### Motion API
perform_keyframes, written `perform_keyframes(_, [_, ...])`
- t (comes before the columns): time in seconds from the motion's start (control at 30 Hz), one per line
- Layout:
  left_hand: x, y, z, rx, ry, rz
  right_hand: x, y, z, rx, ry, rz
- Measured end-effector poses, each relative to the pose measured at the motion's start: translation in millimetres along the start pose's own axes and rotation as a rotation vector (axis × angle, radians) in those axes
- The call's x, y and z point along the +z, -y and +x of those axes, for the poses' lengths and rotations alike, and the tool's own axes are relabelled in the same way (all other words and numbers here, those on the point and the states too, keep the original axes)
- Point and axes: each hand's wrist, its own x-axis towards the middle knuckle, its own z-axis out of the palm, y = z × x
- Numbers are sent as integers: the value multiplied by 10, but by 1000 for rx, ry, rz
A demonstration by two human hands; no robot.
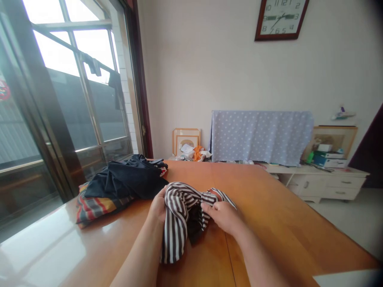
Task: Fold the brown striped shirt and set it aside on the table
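A bunched garment with black and white stripes (175,223) is held just above the wooden table, part of it hanging down toward the tabletop. My left hand (159,205) grips its left side, with most of the fingers hidden behind the cloth. On the other side, my right hand (223,215) pinches a striped fold between thumb and fingers. A dark inner part of the garment shows between the two hands. What kind of garment it is, I cannot make out.
Left of my hands, a pile of dark clothes (128,175) lies over a striped red and yellow cloth (92,205) on the wooden table (287,223). Something white (348,278) sits at the near right corner. Beyond stand a draped dotted cloth (260,135) and a white cabinet (326,185).
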Motion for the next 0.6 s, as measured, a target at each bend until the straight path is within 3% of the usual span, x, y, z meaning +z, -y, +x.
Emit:
perform_keyframes(0.07, [3, 4, -16, -9, 28, 19, 69, -10, 3, 9, 75, -112])
perform_keyframes(0.13, [6, -1, -37, -9, 50, 43, 112, -30, 48, 34, 56, -101])
perform_keyframes(0.2, [0, -24, -56, 16, 40, 78, 96, -83, 134, 91, -80, 83])
perform_keyframes(0.4, [-72, -119, -33, 201, -111, 221, -315, -523, 436, 324, -731, 982])
perform_keyframes(0.5, [-125, -102, 50, 315, -186, 336, -474, -741, 506, 361, -920, 1014])
perform_keyframes(0.6, [-194, -57, 148, 528, -308, 491, -495, -808, 530, 322, -957, 1047])
